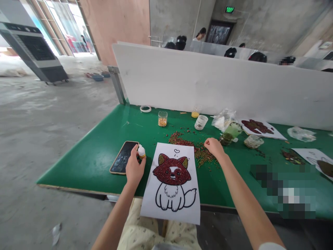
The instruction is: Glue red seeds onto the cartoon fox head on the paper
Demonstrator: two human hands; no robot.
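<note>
My left hand is wrapped round a small white bottle with a yellow band, beside a phone lying on the table. Between my arms lies a paper sheet with a cartoon fox outline, its lower end jutting over the table edge. Dark red grains cover the fox's head, with greenish ones inside the ears; body and tail are plain white. My right hand is closed in a pinch above loose red and green beans. Whatever its fingertips hold is too small to make out.
Behind the sheet stand a cup of orange grains, a clear jar and a tipped green-lidded jar. A tape roll lies at the back left. A white partition borders the green table. Other people sit beyond.
</note>
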